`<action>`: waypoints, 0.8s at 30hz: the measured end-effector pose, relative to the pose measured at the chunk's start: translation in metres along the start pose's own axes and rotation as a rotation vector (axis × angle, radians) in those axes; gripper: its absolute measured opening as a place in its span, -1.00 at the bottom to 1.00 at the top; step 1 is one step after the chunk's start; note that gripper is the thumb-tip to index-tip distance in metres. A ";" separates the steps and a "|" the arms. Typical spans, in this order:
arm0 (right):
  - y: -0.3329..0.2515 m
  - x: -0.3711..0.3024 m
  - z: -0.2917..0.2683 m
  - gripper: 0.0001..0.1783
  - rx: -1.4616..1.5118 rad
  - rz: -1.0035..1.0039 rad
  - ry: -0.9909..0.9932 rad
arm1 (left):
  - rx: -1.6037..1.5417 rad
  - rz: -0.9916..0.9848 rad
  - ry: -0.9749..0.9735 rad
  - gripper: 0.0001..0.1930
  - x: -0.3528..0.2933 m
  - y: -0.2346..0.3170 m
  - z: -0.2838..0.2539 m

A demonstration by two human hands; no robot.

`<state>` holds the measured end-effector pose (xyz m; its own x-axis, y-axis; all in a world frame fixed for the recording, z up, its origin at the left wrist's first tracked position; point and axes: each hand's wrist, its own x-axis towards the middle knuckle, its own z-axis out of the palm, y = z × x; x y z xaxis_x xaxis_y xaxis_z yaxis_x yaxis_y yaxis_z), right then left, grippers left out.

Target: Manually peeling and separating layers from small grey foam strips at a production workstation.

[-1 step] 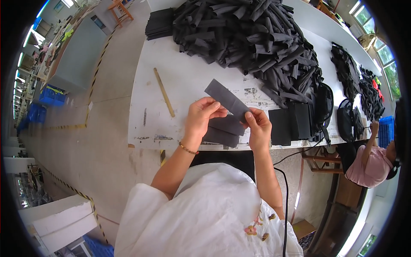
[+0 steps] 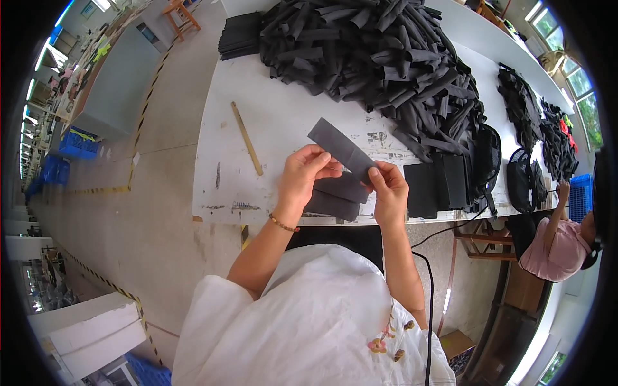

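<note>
A flat dark grey fabric strip [image 2: 342, 145] is held up at a slant above the table edge. My left hand [image 2: 305, 175] is closed, thumb and fingers pinching the strip's lower left edge. At the strip's lower right end, my right hand [image 2: 390, 192] grips it with the thumb on top. Beneath the held strip, more dark fabric pieces [image 2: 335, 204] lie at the table's front edge, partly hidden by my hands. Just right of my right hand lie flat black pieces [image 2: 421, 190].
A large heap of loose black strips [image 2: 380, 58] covers the back of the white table [image 2: 222, 151]. A neat stack of black strips [image 2: 238, 35] lies at its far left. A wooden stick [image 2: 247, 138] rests on the left. A black mesh bag [image 2: 487, 157] stands right; a seated person [image 2: 557, 248] works beyond.
</note>
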<state>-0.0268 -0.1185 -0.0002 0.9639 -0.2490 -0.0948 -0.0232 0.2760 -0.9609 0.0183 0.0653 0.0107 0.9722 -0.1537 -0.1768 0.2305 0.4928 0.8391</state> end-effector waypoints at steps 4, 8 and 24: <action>-0.001 0.002 0.002 -0.79 0.022 -0.010 0.034 | -0.044 -0.017 0.119 -0.80 0.000 0.004 -0.003; -0.005 -0.002 0.004 -0.83 -0.022 -0.007 -0.014 | -0.028 0.020 0.174 -0.80 0.001 0.002 -0.017; -0.004 -0.028 0.003 -0.88 -0.301 0.028 -0.022 | 0.405 0.086 0.287 -0.85 -0.051 -0.007 -0.053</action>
<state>-0.0532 -0.1097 0.0074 0.9671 -0.2241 -0.1202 -0.1247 -0.0059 -0.9922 -0.0309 0.1151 -0.0139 0.9723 0.1426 -0.1850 0.1698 0.1125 0.9790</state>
